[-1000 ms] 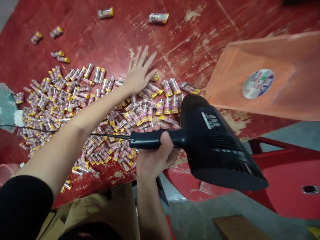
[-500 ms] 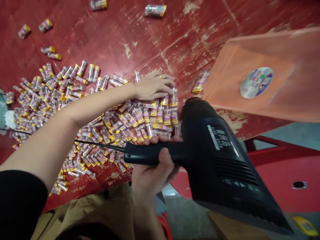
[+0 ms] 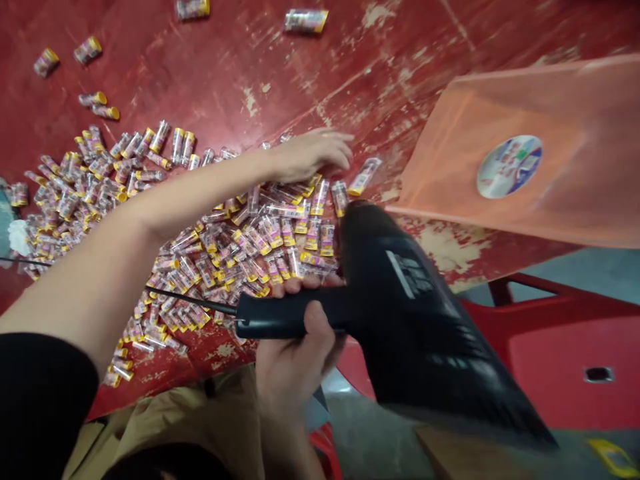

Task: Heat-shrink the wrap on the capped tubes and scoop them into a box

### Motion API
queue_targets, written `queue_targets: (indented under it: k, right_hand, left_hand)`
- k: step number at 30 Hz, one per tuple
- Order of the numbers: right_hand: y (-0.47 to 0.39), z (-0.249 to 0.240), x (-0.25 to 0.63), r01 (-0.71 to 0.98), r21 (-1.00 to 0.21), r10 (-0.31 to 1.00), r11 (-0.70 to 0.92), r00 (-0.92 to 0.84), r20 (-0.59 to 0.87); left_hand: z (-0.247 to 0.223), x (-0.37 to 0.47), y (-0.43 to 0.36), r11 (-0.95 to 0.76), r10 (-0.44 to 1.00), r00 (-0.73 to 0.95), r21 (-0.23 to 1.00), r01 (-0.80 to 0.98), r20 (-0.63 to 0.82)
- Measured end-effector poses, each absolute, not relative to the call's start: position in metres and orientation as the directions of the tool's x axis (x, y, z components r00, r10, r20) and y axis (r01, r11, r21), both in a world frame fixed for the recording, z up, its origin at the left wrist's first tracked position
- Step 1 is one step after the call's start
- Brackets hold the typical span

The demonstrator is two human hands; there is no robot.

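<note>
My right hand (image 3: 300, 340) is wrapped around the handle of a black heat gun (image 3: 420, 320), its thumb on the near side. The nozzle faces the table, close to the right end of a pile of small clear tubes with yellow ends (image 3: 265, 233). My left hand (image 3: 315, 153) reaches in from the left, palm down over the pile's far edge. Its fingers are stretched and slightly bent, with nothing seen in them; whether they touch the tubes is unclear. A single tube (image 3: 365, 177) lies at a slant just right of those fingers.
On the worn red table (image 3: 225, 73), several stray tubes lie towards the back. An orange plastic sheet or bag (image 3: 445, 160) with an oval label covers the right side. A black cord (image 3: 190, 295) runs left from the handle. Red stools (image 3: 550, 353) stand at the right.
The heat gun has swung left and is blurred. My left hand has shifted slightly towards the back. The tube by the orange plastic now lies further left, and tubes near the nozzle have been rearranged.
</note>
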State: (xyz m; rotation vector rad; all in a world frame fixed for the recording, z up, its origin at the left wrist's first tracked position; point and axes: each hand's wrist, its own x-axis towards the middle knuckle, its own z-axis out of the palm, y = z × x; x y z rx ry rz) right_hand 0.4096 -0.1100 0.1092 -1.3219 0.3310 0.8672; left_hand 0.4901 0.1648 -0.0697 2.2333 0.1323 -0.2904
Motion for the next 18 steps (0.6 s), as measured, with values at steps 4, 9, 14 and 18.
queue_targets:
  k: [4, 9, 14, 18]
  right_hand:
    - [-0.099, 0.104, 0.411, -0.795, -0.602, 0.433, 0.072, 0.568, -0.699]
    - [-0.087, 0.101, 0.413, -0.701, -0.698, 0.436, 0.145, 0.679, -0.591]
    - [-0.064, 0.093, 0.416, -0.731, -0.671, 0.521, 0.124, 0.623, -0.583]
    - [-0.074, 0.101, 0.392, -0.728, -0.675, 0.456, 0.122, 0.645, -0.613]
  left_hand:
    - [-0.073, 0.418, 0.189, -0.616, 0.294, 0.940, 0.718, 0.325, -0.174]
    - [-0.079, 0.373, 0.171, -0.550, 0.430, 0.888, 0.731, 0.403, -0.167]
    - [-0.080, 0.364, 0.168, -0.482, 0.565, 0.819, 0.767, 0.423, -0.098]
    - [-0.050, 0.347, 0.151, -0.476, 0.605, 0.794, 0.771, 0.424, -0.064]
